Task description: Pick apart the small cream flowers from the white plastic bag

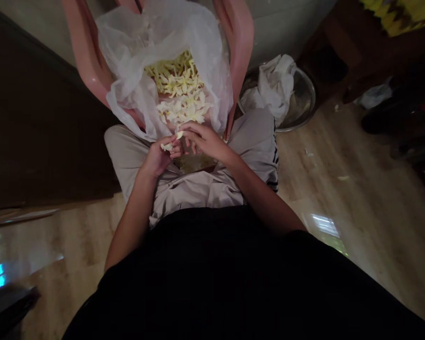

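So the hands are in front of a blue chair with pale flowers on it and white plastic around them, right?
Not quite: the chair is pink, as the head view shows. The left hand and right hand are in front of it, with pale flowers on it, white plastic around them.

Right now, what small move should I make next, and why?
Probably steady the pale flower piece with your left hand while your right hand adjusts it, since it sits between both hands and another white piece is in the left.
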`<state>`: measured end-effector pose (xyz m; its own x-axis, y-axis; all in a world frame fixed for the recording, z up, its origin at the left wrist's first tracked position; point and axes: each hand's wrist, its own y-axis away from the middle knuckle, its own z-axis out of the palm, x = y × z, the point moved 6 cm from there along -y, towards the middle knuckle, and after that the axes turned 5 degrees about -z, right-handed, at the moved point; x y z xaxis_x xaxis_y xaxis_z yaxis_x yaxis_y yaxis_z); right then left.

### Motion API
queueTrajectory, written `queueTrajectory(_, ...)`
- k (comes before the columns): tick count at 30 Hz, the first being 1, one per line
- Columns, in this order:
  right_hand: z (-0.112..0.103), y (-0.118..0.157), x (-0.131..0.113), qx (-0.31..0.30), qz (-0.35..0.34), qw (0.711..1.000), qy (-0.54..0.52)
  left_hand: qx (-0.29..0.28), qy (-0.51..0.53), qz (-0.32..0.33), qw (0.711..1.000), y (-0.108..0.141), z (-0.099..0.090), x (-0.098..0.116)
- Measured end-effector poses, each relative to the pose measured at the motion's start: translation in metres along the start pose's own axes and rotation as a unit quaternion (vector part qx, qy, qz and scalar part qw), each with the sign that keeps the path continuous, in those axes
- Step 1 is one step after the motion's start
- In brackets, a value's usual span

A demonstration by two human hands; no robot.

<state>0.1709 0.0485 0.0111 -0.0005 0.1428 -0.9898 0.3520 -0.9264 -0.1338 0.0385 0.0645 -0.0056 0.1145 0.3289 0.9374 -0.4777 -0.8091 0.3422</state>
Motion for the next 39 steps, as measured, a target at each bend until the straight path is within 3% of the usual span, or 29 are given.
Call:
queueTrajectory(5,-0.008,0.002,-0.01,0.04,-0.012,0.997,0.067,-0.022,-0.003,0.006,1.0,0.006,0.01,0.0)
queueTrajectory(10,-0.012,-0.001,0.005,0.031,0.039,0.996,0.079,-0.026,-0.145,0.057,0.987,0.005,0.015,-0.007)
queueTrajectory(15,-0.011,0.005,0.036,0.029,0.19,0.981,-0.011,0.043,-0.308,0.149,0.939,0.005,0.019,0.0)
queueTrajectory(19,-0.012,0.01,0.036,0.034,0.228,0.971,-0.065,0.086,-0.416,0.22,0.878,0.01,0.027,0.013)
queueTrajectory(21,-0.012,0.011,0.033,0.035,0.232,0.969,-0.073,0.097,-0.435,0.231,0.865,0.01,0.027,0.015)
queueTrajectory(23,-0.014,0.011,0.031,0.063,0.23,0.969,-0.058,0.099,-0.425,0.227,0.871,0.009,0.026,0.015)
queueTrajectory(27,-0.022,0.005,0.033,0.135,0.186,0.973,0.012,0.085,-0.337,0.184,0.919,0.003,0.023,0.007)
queueTrajectory(33,-0.03,-0.005,0.044,0.144,0.104,0.983,0.044,0.071,-0.176,0.119,0.975,-0.005,0.018,-0.001)
queueTrajectory(39,-0.032,-0.007,0.046,0.154,0.1,0.983,0.024,0.057,-0.009,0.078,0.995,-0.006,0.008,-0.005)
